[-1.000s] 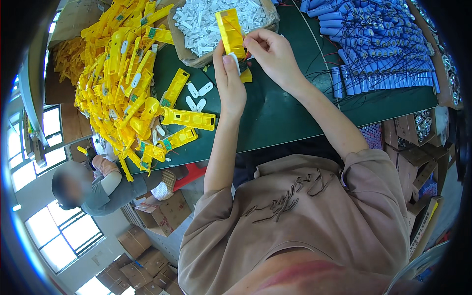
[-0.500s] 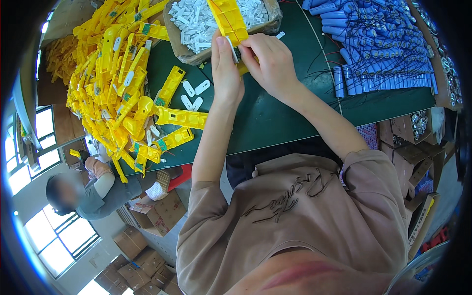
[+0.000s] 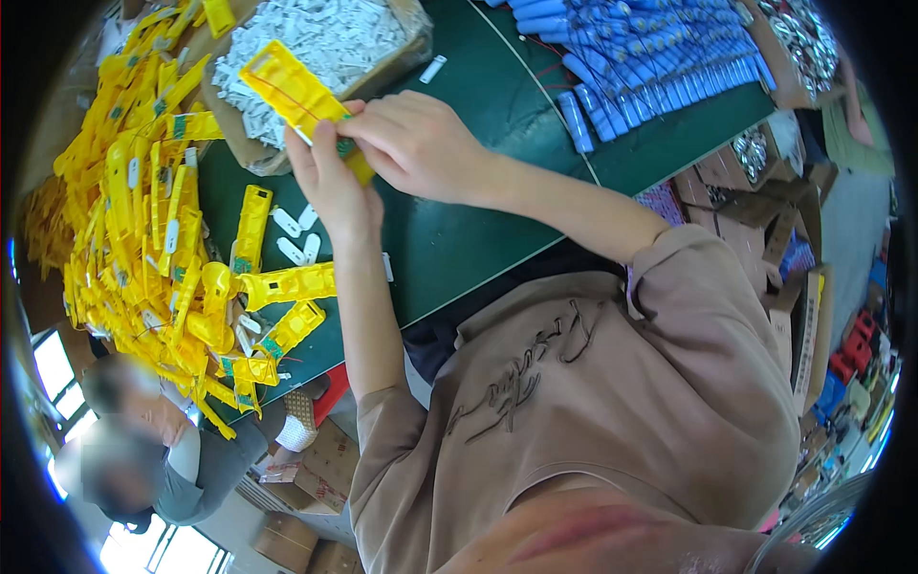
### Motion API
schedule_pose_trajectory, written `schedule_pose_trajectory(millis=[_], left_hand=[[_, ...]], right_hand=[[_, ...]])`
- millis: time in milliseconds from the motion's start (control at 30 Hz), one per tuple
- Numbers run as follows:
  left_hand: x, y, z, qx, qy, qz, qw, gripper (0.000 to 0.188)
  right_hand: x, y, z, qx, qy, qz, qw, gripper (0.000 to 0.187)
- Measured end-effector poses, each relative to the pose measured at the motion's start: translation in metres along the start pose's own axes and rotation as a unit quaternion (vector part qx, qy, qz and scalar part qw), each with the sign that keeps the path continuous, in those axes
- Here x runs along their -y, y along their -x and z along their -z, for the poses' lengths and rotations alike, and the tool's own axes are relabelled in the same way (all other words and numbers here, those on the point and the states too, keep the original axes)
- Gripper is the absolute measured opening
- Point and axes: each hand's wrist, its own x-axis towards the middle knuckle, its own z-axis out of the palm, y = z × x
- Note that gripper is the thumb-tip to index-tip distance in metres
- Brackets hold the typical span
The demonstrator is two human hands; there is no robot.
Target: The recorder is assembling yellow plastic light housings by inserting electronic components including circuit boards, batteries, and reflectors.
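Observation:
My left hand [image 3: 332, 187] grips a long yellow plastic housing [image 3: 283, 84] from below, its thumb on the near part. Thin red wire runs across the inside of the housing, and a bit of green circuit board shows by the fingers. My right hand [image 3: 421, 145] is closed at the housing's right edge, fingertips pressed together over the board; what lies under them is hidden. Both hands are above the green table [image 3: 459, 230], beside the box of small white plastic pieces [image 3: 316, 48].
At left lies a large heap of yellow housings [image 3: 129, 220], some with boards. Several white oval pieces [image 3: 287, 222] rest near it. Blue cylindrical cells with black wires [image 3: 650, 67] fill the far right, beside a box of metal parts [image 3: 798, 38]. A co-worker [image 3: 206, 469] is at lower left.
The view has turned, shifting the table's contents left. The housing now tilts to the upper left, and its inside with the red wire shows more. Both hands keep hold of it.

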Motion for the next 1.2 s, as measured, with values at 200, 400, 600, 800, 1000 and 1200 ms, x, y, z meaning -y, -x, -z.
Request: schedule_pose_trajectory(millis=[200, 400, 600, 800, 1000, 1200], left_hand=[[0.005, -0.002, 0.011, 0.06, -0.031, 0.002, 0.998, 0.03], [0.006, -0.002, 0.007, 0.084, -0.034, -0.022, 0.996, 0.029], [0.004, 0.0, 0.012, 0.087, -0.025, -0.032, 0.995, 0.027], [0.006, -0.002, 0.009, 0.113, -0.037, -0.059, 0.991, 0.029], [0.005, -0.005, 0.013, 0.103, -0.038, -0.056, 0.992, 0.028], [0.002, -0.004, 0.014, 0.101, -0.045, -0.053, 0.992, 0.028]], right_hand=[[-0.031, -0.019, 0.117, 0.306, 0.126, 0.013, 0.944, 0.019], [-0.036, -0.003, 0.18, 0.485, 0.272, 0.122, 0.822, 0.016], [-0.035, -0.012, 0.161, 0.459, 0.27, 0.25, 0.809, 0.016], [-0.052, -0.003, 0.104, 0.328, 0.257, 0.264, 0.87, 0.015], [-0.049, -0.01, 0.083, 0.48, 0.225, 0.116, 0.84, 0.023], [-0.059, -0.034, 0.099, 0.359, -0.013, -0.249, 0.9, 0.02]])
